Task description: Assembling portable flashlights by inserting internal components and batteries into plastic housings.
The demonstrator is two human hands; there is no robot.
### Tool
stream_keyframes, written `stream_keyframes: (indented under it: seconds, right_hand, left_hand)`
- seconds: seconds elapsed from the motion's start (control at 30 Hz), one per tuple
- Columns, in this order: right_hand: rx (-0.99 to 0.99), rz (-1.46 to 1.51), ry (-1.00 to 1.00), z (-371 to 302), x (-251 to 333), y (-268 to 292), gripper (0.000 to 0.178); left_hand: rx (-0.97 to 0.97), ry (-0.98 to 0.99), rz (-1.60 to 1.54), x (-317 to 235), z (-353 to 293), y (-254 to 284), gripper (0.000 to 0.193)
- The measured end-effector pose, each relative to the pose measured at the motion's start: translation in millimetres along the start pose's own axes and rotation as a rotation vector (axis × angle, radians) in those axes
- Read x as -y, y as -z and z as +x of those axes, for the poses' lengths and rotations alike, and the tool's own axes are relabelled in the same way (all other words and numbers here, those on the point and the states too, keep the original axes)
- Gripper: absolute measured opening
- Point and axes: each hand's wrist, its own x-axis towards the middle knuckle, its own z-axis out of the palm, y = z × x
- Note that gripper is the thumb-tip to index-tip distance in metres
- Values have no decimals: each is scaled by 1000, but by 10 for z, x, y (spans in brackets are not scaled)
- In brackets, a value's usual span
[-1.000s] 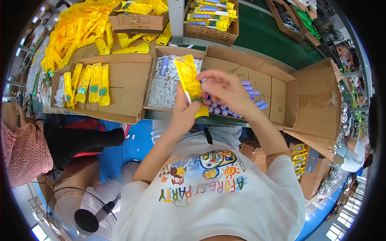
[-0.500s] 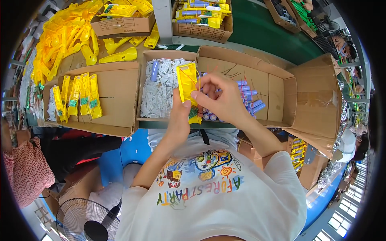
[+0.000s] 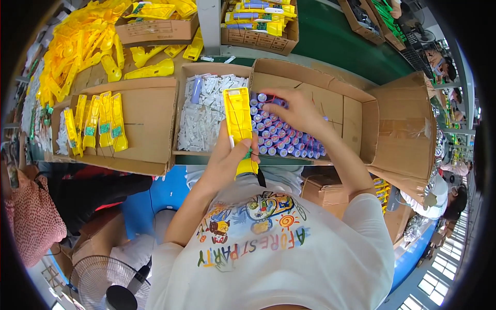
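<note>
1. Clearly, the left hand was clamped on a yellow casing, its thumb across the front and its fingertips wrapped around the side.
2. That casing was held up over the right edge of the middle box, open side up, its lower end reaching past the near edge. Thin dark wires ran along it, and a green board showed beside the thumb.
3. The right hand was reaching over the left part of the right box, thumb and forefinger bent toward the purple cells. I could not tell whether its fingers had closed on a cell.
4. Those cells stood packed together, ends up, at the near left corner of the right box, with red wires among them.
5. White pieces filled the middle box, and a single purple cell lay on them near the far left corner.
6. Along the left edge of the left box leaned a row of yellow casings with green boards.
7. Beyond that box's far edge lay a heap of yellow parts; a carton of filled casings stood beyond the middle box.
</note>
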Motion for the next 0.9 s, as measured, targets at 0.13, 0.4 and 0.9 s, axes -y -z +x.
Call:
stream_keyframes:
  seconds: [0.13, 0.4, 0.9]
  right_hand:
    - [-109, -328, 479, -83, 94, 14, 31]
    - [-204, -265, 257, 52, 245, -163, 42]
    - [517, -822, 473, 904, 534, -375, 31]
  left_hand:
    - [5, 73, -51, 94, -72, -18, 47]
    - [-86, 34, -92, 119, -173, 52, 42]
    - [-255, -21, -202, 3, -465, 156, 38]
